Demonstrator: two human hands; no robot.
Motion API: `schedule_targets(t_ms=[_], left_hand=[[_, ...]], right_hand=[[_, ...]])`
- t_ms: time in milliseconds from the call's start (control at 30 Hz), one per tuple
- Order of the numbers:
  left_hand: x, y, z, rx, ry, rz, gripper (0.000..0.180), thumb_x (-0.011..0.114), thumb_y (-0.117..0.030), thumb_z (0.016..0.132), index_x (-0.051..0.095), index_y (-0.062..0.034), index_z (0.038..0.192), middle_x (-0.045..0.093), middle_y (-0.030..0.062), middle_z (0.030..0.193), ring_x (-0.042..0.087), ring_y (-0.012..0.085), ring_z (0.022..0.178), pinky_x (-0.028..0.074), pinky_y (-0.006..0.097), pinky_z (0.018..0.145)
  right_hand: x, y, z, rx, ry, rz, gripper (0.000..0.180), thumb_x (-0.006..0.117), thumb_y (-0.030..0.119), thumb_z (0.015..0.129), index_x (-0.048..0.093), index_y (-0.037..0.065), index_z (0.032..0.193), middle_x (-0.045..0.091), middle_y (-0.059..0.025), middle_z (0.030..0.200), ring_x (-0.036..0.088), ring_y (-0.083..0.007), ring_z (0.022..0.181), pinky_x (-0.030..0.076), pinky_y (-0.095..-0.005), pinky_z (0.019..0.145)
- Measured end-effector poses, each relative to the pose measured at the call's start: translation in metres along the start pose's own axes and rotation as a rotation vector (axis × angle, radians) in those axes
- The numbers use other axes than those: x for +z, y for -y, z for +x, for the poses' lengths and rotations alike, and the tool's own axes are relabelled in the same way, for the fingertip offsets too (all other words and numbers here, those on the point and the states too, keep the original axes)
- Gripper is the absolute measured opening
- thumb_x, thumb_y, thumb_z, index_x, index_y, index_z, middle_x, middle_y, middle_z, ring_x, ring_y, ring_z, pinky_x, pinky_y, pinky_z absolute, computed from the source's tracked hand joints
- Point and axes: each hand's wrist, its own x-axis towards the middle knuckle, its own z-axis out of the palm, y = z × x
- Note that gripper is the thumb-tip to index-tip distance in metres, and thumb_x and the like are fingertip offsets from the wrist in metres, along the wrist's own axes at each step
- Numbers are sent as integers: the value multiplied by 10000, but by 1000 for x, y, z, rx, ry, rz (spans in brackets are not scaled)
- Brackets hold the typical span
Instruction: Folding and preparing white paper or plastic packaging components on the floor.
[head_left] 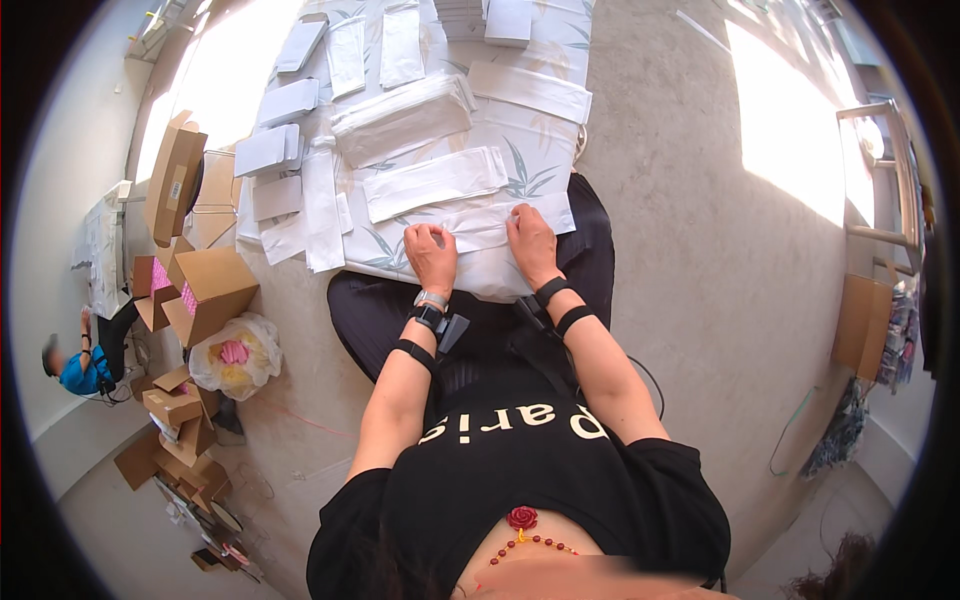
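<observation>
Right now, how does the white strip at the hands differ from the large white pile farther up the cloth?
The strip looks thin and flat, while the pile is thick, with layers showing. The left hand and right hand are at the strip; neither touches the pile. The strip lies near the person, the pile farther away. Both are white, long and on the leaf-patterned cloth.

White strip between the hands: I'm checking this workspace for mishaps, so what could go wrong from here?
The white strip lies near the front edge of the table, so it might slip off if the left hand and right hand drag it back. The largest white pile looks loosely stacked and could slide if bumped.
</observation>
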Motion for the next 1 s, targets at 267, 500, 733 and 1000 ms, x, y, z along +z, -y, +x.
schedule_targets(t_ms=[267,500,733,1000], left_hand=[[-7,-3,-4,-22,25,-31,315,672,-72,852,562,-28,1143,543,182,1142,533,364,1121,431,468,994],[-26,-14,-29,419,352,189,701,612,-294,970,343,-39,1565,281,189,1654,227,320,1554,158,541,1231],[-21,-2,-32,413,503,284,845,575,-459,982,224,-43,1628,145,165,1718,96,288,1602,21,552,1257],[-15,-18,13,444,294,190,521,693,-232,871,580,-33,1338,555,152,1408,464,316,1372,276,515,1141]], right_hand=[[0,3,2,-2,-25,-56,194,691,155,929,610,69,1084,675,-170,1023,680,-402,880,553,-489,749],[-5,1,-12,-435,-58,-208,356,645,179,944,615,41,1270,611,-143,1329,548,-331,1273,442,-459,1041],[8,-4,-27,-500,225,-505,733,488,504,1017,350,71,1593,275,-80,1689,166,-227,1583,32,-549,1269],[11,-11,-26,-477,250,-532,753,481,535,1014,337,86,1601,261,-69,1695,154,-218,1585,25,-560,1267]])
